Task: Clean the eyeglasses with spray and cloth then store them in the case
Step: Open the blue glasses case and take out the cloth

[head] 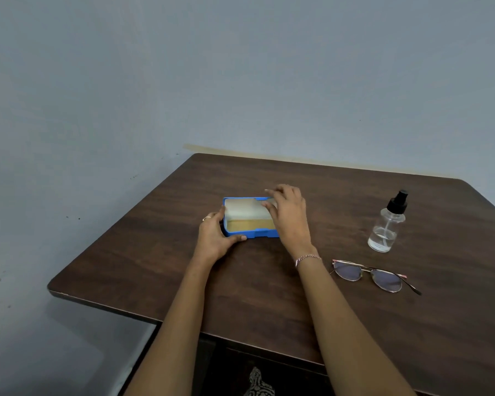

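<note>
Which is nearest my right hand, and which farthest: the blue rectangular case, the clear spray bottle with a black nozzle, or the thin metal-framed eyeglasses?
1. Blue rectangular case, table centre, held by the right hand.
2 and 3. Clear spray bottle, far right, and metal-framed eyeglasses, near right: too close to call.

The blue case (252, 233) lies open in the middle of the surface (257, 298), pale and tan inside. The clear, black-topped spray bottle (385, 227) stands upright at right. Nearer, the thin-framed eyeglasses (375, 277) lie unfolded.
</note>
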A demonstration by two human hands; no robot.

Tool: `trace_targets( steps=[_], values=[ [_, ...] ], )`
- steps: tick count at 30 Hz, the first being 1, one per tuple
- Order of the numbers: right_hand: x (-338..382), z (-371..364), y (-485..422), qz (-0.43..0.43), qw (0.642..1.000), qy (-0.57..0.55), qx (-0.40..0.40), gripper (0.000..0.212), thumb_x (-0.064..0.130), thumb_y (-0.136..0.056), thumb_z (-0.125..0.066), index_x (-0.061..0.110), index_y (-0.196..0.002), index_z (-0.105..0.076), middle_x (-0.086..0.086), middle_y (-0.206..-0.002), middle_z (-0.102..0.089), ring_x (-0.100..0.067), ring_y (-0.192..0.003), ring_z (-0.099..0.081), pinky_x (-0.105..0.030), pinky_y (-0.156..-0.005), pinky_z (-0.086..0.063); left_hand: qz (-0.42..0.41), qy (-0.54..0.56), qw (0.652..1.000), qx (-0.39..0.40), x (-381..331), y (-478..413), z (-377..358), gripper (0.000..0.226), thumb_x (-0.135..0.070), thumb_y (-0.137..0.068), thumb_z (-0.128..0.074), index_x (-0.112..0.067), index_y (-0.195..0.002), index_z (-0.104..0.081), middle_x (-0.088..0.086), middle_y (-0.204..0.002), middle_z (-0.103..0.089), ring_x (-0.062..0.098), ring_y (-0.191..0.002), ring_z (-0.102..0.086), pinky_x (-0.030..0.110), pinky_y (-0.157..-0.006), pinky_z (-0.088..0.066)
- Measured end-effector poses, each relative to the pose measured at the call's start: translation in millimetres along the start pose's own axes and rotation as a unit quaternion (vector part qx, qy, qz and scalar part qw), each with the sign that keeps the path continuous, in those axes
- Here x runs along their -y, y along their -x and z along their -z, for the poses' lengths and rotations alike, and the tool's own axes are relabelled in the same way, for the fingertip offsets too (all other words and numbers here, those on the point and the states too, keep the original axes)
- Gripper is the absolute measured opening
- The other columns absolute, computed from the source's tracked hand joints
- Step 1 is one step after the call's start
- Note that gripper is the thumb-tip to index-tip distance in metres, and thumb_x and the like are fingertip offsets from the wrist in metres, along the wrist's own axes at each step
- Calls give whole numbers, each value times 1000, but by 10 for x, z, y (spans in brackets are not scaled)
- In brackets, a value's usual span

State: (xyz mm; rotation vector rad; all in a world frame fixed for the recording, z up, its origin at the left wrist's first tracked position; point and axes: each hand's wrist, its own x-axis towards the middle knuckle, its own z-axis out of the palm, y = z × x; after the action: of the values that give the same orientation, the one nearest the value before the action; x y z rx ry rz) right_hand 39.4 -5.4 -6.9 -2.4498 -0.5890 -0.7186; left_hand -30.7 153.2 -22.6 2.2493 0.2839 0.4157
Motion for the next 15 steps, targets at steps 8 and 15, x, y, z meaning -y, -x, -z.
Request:
trace_targets(
  steps=[8,15],
  values=[
    [-127,138,211,-117,991,1,-66,16,13,-88,-61,9,-104,-61,-8,-103,-59,-26,-97,-50,-40,-79,-45,-70,-61,990,-109,-20,44,-54,52,-38,-86,-63,-8,-127,-55,7,-124,-47,19,-117,-45,29,-90,-44],
    [-70,136,180,-145,971,189,17,10,6,-85,-60,8,-88,-70,-8,-101,-54,-27,-97,-45,-31,-68,-35,-121,-403,899,-124,-309,-6,-80,19,0,-81,-53,-13,-83,-67,2,-84,-63,24,-93,-50,31,-68,-33]
  ],
)
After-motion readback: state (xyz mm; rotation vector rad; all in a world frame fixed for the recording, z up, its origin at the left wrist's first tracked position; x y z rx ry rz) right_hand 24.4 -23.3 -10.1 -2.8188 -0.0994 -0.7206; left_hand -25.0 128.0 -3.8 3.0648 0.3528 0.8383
